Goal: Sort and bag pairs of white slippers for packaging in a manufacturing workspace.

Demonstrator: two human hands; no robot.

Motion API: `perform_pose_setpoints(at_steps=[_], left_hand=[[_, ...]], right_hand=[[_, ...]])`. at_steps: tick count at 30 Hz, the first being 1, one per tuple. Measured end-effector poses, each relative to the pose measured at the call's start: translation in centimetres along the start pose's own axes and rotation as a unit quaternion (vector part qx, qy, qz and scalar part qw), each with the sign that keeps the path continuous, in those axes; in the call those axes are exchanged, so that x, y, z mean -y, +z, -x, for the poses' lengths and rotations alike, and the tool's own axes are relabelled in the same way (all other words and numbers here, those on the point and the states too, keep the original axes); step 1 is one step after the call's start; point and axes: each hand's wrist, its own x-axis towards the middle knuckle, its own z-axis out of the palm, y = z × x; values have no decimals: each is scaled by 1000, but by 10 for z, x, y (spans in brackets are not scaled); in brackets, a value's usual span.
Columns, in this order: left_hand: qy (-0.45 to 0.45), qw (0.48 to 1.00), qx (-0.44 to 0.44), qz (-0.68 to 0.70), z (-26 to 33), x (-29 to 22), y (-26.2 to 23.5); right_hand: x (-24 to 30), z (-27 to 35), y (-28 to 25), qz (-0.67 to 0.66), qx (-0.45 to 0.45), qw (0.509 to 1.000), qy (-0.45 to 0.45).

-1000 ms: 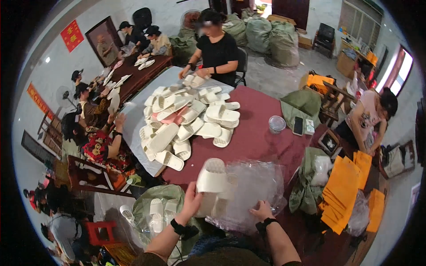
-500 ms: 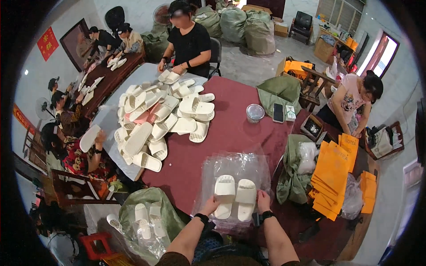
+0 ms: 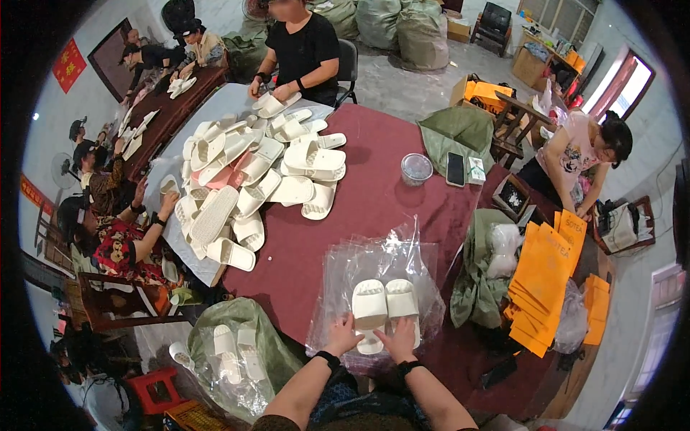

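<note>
A pair of cream slide slippers lies side by side, toes away from me, on a stack of clear plastic bags (image 3: 330, 280) near the table's front edge. My left hand (image 3: 343, 335) rests against the heel part of the left slipper (image 3: 369, 302), thumb spread inward. Over the heel of the right slipper (image 3: 402, 298) lies my right hand (image 3: 400, 339), fingers stretched forward and thumb toward the left. Both hands are open. Whether the slippers lie on top of the uppermost bag or partly inside it, I cannot tell.
A large heap of cream slippers (image 3: 244, 183) covers the table's left part. Orange packaging bags (image 3: 539, 280) are stacked at right. A round clear tub (image 3: 416, 169) and a phone (image 3: 455, 169) stand beyond. Bagged slippers (image 3: 236, 352) lie on a green sack at lower left. Co-workers sit around.
The two slippers have come closer together, the right one shifting forward. My hands have moved from the slippers' outer sides to their heels. A co-worker at left has lowered a slipper.
</note>
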Motion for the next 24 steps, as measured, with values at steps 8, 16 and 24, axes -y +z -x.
perform_pose_setpoints(at_steps=[8, 16, 24], left_hand=[[14, 989, 106, 101, -21, 5, -46], [-127, 939, -162, 275, -105, -12, -80], [-157, 958, -124, 204, -118, -15, -86]], right_hand=[[15, -29, 18, -85, -52, 985, 144], [11, -27, 27, -38, -138, 989, 39], [23, -33, 37, -180, -133, 962, 159]])
